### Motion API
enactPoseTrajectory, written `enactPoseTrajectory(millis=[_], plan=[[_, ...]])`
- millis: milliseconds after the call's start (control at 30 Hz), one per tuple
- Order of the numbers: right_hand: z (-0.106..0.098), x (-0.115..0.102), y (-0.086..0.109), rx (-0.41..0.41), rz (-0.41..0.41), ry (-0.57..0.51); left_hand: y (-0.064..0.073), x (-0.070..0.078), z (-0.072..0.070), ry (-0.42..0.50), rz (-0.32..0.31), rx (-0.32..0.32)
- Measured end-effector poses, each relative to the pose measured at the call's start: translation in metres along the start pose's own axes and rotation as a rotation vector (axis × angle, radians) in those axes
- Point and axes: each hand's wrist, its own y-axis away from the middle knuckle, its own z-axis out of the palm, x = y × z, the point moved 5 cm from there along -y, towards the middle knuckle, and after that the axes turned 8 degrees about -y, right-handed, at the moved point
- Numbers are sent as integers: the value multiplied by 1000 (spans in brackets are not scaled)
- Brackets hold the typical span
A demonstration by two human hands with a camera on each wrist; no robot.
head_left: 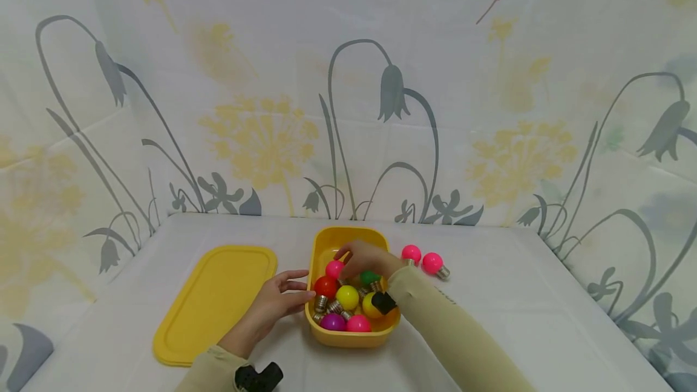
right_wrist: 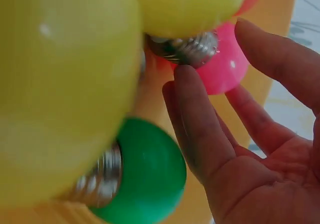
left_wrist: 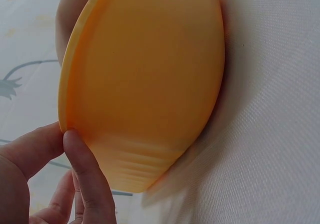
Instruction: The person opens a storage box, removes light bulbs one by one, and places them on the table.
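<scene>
A yellow plastic tub holds several coloured light bulbs with silver screw bases. My left hand is at the tub's left side; in the left wrist view, its thumb and a finger pinch the tub's rim. Over the tub's interior, my right hand reaches down with fingers apart. Its fingertips are by a pink bulb and a yellow bulb's screw base, with nothing gripped. A green bulb lies below those fingers. Red, yellow and purple bulbs lie nearer the front.
Left of the tub, a flat yellow lid lies on the white-covered table. Two pink bulbs lie on the table to the tub's right. Behind stands a flower-patterned cloth.
</scene>
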Motion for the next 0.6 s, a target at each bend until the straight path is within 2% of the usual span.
enactPoseTrajectory(millis=[367,600], plan=[[13,1,-12,24,-16,-82,1,0,0,5,1,-6],[8,-4,-9,62,-55,-130,1,0,1,5,-2,-8]])
